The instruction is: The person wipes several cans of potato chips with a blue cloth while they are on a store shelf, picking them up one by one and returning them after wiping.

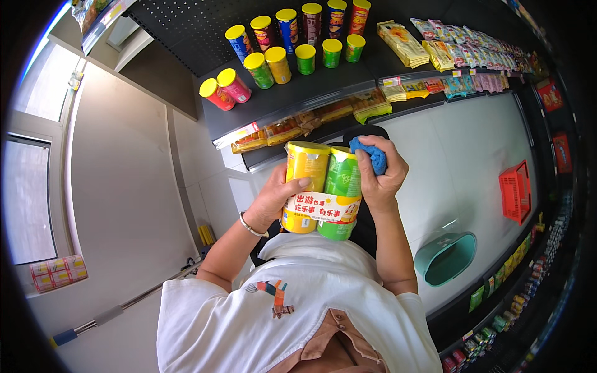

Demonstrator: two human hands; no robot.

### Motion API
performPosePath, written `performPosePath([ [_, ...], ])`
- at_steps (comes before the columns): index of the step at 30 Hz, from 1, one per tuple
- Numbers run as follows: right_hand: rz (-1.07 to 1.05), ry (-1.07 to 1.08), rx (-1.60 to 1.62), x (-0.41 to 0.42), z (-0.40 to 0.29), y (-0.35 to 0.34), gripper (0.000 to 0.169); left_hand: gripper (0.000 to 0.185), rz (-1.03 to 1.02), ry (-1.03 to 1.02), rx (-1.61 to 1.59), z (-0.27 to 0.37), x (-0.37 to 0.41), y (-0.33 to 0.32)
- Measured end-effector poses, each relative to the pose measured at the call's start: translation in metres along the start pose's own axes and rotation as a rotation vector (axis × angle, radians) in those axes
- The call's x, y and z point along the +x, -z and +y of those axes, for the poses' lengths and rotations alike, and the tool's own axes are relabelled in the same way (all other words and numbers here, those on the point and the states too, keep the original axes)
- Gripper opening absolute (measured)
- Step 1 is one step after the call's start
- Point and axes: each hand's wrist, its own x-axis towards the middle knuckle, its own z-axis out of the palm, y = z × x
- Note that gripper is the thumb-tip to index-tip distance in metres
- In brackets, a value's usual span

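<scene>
In front of my chest is a shrink-wrapped pair of snack canisters, a yellow canister [305,163] beside a green canister [343,179], both with yellow lids. A printed band [322,208] wraps the two together. My left hand [276,191], with a bangle on its wrist, grips the yellow one's side, thumb across its front. Bunched in my right hand [386,179] is a blue cloth [371,156], held at the top right of the green canister near its lid. The right thumb lies along that canister's edge.
Several yellow-lidded canisters [305,58] stand on the black shelf [224,123] ahead, with bagged snacks [402,44] to their right. Packaged food [284,130] fills the lower tier. A teal bin [445,259] and a red basket [515,192] rest on the right floor. A pole [109,314] crosses the lower left.
</scene>
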Motion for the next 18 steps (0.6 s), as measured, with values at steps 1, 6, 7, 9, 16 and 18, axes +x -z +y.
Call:
performPosePath([
  [1, 0.030, 0.010, -0.049, -0.001, 0.002, 0.000, 0.015, 0.059, 0.002, 0.003, 0.016, 0.001, 0.001, -0.002],
  [6, 0.000, -0.115, 0.080, 0.012, -0.009, -0.010, 0.031, 0.060, 0.112, -0.217, 0.538, 0.002, 0.014, -0.012],
  [7, -0.126, -0.065, -0.056, 0.016, -0.012, -0.016, 0.035, 0.059, 0.115, -0.256, 0.612, 0.001, 0.016, -0.013],
  [9, -0.388, 0.058, -0.193, 0.015, -0.009, -0.025, 0.039, 0.058, 0.119, -0.337, 0.757, 0.000, 0.019, -0.015],
  [16, -0.553, 0.063, -0.067, 0.017, -0.027, -0.029, 0.040, 0.064, 0.054, -0.442, 0.940, -0.001, 0.017, -0.010],
  [18, -0.652, -0.068, 0.037, 0.020, -0.023, -0.027, 0.041, 0.061, 0.023, -0.419, 0.990, -0.001, 0.016, -0.009],
])
